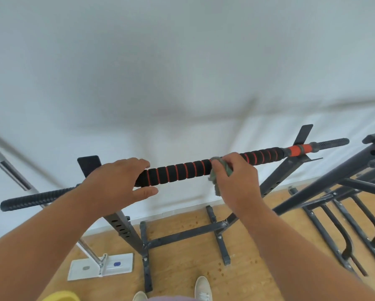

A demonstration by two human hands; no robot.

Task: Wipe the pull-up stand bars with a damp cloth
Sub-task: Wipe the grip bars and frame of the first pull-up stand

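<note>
A long bar [178, 172] with black foam padding and red rings lies across the dark metal stand [182, 234], running from lower left to upper right. My right hand [236, 177] grips a grey-green cloth [218, 170] wrapped over the foam near the middle of the bar; a corner of the cloth hangs below. My left hand [119, 181] is at the left end of the foam, fingers over the top and thumb underneath, loosely cupped around the bar. The bar's bare threaded ends stick out past both uprights.
A white wall stands close behind the stand. A flat mop [100, 266] with a metal handle rests on the wooden floor at lower left. More dark metal frames [345, 213] crowd the right side. My shoes [201, 287] are just in front of the stand's base.
</note>
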